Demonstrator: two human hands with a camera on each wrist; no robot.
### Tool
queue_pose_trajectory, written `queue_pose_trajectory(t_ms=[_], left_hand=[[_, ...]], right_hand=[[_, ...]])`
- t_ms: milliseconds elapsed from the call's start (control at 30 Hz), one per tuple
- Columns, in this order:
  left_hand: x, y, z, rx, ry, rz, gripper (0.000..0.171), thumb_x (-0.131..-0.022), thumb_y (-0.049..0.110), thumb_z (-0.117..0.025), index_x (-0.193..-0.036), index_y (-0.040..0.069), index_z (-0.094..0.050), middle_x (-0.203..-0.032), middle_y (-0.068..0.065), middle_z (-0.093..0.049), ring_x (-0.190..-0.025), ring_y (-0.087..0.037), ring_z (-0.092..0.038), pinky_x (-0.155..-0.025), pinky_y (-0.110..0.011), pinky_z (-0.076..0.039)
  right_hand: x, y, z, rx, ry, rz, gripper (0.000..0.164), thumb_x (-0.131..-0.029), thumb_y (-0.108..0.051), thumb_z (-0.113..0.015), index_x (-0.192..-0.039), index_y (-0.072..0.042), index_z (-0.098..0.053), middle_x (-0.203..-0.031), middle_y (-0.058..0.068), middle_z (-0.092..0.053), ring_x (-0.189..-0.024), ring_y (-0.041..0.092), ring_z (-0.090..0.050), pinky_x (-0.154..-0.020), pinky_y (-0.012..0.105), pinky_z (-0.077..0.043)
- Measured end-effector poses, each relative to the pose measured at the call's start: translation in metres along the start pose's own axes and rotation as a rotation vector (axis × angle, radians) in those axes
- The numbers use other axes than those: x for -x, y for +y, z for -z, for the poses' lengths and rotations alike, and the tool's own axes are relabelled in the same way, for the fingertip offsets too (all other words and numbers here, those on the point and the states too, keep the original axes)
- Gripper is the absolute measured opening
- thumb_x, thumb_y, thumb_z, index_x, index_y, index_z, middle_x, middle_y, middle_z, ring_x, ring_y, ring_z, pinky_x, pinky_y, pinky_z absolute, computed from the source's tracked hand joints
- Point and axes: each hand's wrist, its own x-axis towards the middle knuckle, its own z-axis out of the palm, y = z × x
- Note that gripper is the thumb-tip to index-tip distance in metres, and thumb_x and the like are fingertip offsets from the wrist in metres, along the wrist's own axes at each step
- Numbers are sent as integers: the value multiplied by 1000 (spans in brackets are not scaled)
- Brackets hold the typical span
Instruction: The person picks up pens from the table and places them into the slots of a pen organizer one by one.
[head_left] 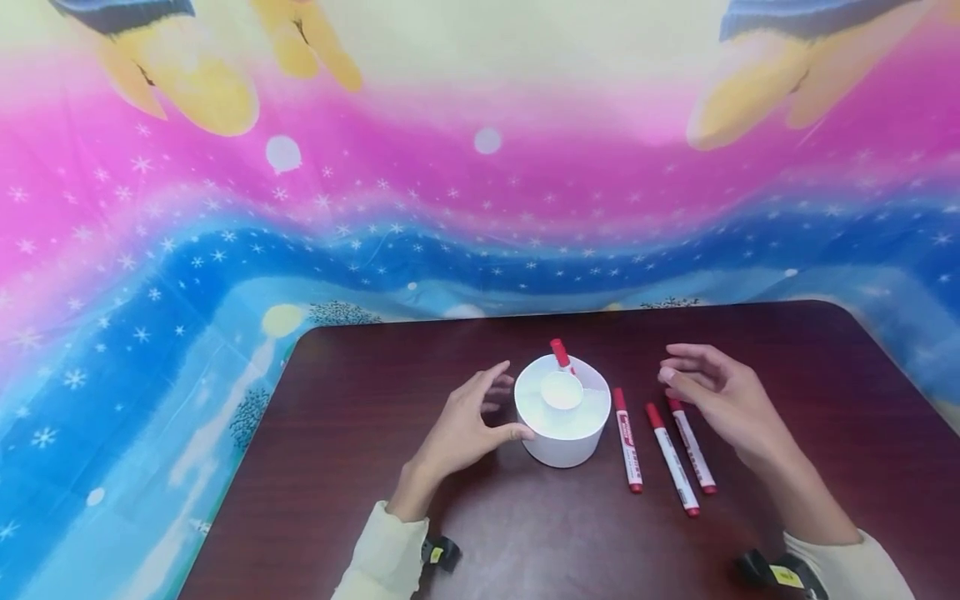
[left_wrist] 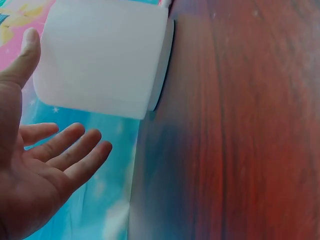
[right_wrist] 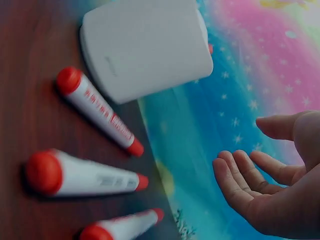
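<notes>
Far left, patterned cloth borders the bench along its left and far edges; the near edge is out of frame. You get a wide strip of bench top between the left edge and your left grip. That grip holds nothing: fingers relaxed, thumb spread from them, right at the left wall of the white container. In the head view your thumb tip overlaps the wall; I can't tell if it touches.

Container stands upright mid-bench, with a band of bench between it and the far edge. Small white disc mid-top; a red-ended marker pokes out over the back rim.

Right of the container there's a tight gap, then the left loose marker, lying flat. Next a wider gap, the middle loose marker, a narrow gap, the right loose marker. All three lie roughly near-to-far, so your lanes between them run that way.

Your right grip is past the right marker's far end: fingers loosely bent, nothing held, apart from the markers in the right wrist view. Beyond it, bench top runs out to the right edge.
</notes>
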Motion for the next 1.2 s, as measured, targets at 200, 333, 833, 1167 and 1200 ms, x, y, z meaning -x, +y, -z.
queue_pose_trajectory(t_ms=[200, 333, 833, 1167, 1200], left_hand=[[1, -1, -6, -21, -40, -60, 98, -82, 41, -95, -164, 21, -44, -148, -1, -62, -130, -18, -67, -107, -34, -60], [4, -2, -9, -51, -33, -64, 97, -82, 43, -95, -163, 24, -45, -148, 2, -62, -130, -15, -65, -106, -34, -61], [1, -1, -10, -6, -44, -54, 95, -82, 39, -95, -162, 23, -47, -145, 1, -63, -126, -17, -70, -105, -30, -60], [-1, -2, -10, 7, -46, -46, 95, -82, 39, -95, -163, 23, -46, -143, 2, -63, -128, -16, -69, -105, -30, -60], [-1, -2, -9, 13, -47, -45, 95, -82, 39, -95, -163, 24, -46, -143, 2, -63, -128, -16, -69, -104, -30, -60]], right_hand=[[8, 18, 10, 45, -13, -19, 52, -106, -20, -70, -148, 5, -52, -109, -23, -70, -97, -9, -73, -83, 11, -60], [13, 28, 12, 71, -19, -40, 54, -106, -21, -70, -149, 7, -52, -112, -14, -71, -98, -8, -72, -82, 14, -62], [20, 55, 22, 240, -55, -147, 61, -105, -31, -73, -149, 7, -55, -137, 33, -67, -93, -20, -60, -76, 8, -54], [19, 60, 23, 288, -94, -160, 63, -102, -30, -76, -147, 8, -56, -134, 32, -69, -92, -19, -62, -75, 7, -52], [19, 60, 23, 293, -96, -163, 63, -102, -30, -77, -147, 9, -56, -134, 32, -69, -91, -19, -63, -75, 7, -52]])
